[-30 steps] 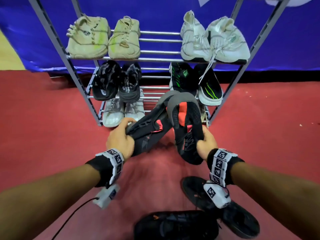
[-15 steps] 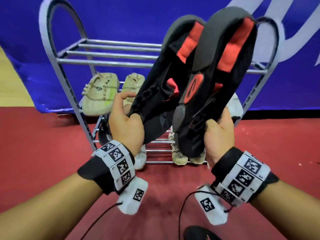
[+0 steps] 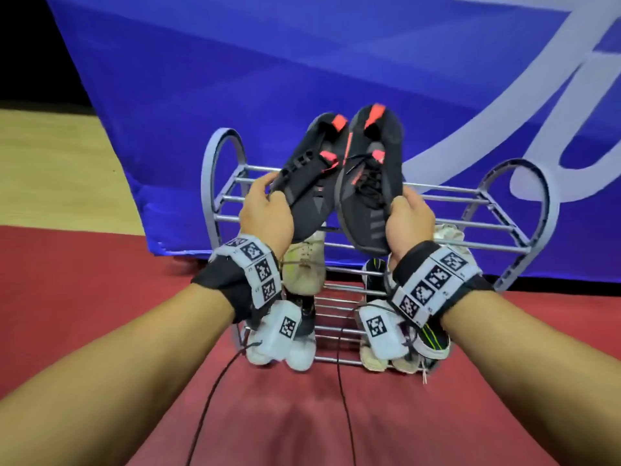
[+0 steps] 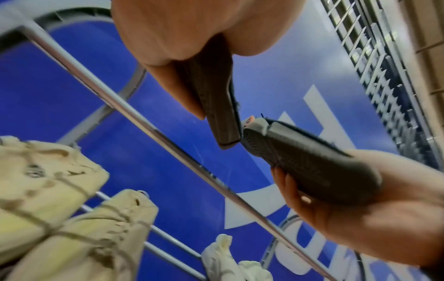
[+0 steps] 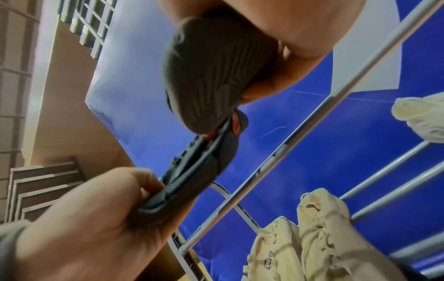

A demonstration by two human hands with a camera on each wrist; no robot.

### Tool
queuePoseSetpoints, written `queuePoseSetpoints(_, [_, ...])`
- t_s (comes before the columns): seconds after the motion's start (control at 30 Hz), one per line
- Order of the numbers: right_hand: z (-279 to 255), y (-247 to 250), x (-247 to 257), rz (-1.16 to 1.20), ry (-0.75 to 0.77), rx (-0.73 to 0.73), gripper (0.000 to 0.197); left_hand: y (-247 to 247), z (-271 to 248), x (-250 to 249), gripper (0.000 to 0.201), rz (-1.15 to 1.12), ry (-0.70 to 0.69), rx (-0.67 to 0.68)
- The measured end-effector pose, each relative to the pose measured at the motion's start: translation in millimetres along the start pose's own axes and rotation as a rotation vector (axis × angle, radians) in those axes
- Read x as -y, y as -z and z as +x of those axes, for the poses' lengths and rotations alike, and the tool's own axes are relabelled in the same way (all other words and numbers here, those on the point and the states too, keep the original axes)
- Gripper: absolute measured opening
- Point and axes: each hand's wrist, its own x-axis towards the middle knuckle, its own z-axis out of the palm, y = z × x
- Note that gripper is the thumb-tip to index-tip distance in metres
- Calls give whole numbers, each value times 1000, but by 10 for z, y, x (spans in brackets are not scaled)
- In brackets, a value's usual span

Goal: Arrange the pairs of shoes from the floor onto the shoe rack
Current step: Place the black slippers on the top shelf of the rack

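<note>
Above the rack (image 3: 376, 188), hands gripping black shoes (image 3: 342, 176) (no legible branding)

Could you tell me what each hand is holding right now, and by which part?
Left hand grips one black shoe and right hand the other black shoe, each by its toe end.

Staged hall: blue banner (image 3: 235, 95), red carpet (image 3: 84, 280)

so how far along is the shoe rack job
Mostly done, it seems. The lower shelves already hold pairs, such as the cream shoes and white shoes. In hand: the left hand and right hand each grip one black shoe, left and right, raised over the bare top shelf. Left: setting this pair down. The floor nearby is out of view now.
</note>
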Motion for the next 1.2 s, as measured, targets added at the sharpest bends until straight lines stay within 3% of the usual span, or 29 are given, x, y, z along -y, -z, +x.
queuePoseSetpoints(0.13, [92, -461, -13, -122, -99, 122, 40, 252, 165, 72, 41, 86, 92, -89])
queuePoseSetpoints(0.23, [-46, -727, 72, -197, -138, 166, 22, 354, 252, 141, 43, 150, 144, -87])
queuePoseSetpoints(0.3, [-80, -814, 63, -237, -151, 184, 24, 372, 306, 163, 45, 171, 131, -73])
queuePoseSetpoints(0.4, [-40, -848, -23, -279, -164, 186, 33, 375, 385, 199, 44, 231, 123, -53])
queuePoseSetpoints(0.53, [5, -752, -31, -385, -121, 208, 29, 428, 483, 218, 44, 366, 163, -13])
queuePoseSetpoints(0.73, [15, -735, 60, -488, -83, 251, 43, 421, 517, 259, 44, 324, 153, -33])
queuePoseSetpoints(0.9, [-42, -695, 100, -586, -36, 292, 26, 394, 515, 281, 49, 235, 194, -6])
queuePoseSetpoints(0.97, [-116, -683, 53, -601, 10, 317, 38, 388, 491, 306, 44, 261, 211, 17])
queuePoseSetpoints(1.07, [-204, -683, -14, -714, 87, 391, 84, 402, 420, 330, 35, 245, 127, 28])
queuePoseSetpoints(1.13, [-223, -689, -60, -817, 94, 447, 111, 413, 352, 360, 56, 244, 62, 53])
queuePoseSetpoints(1.2, [-226, -672, -101, -900, 115, 452, 124, 434, 296, 411, 77, 235, 3, 83])
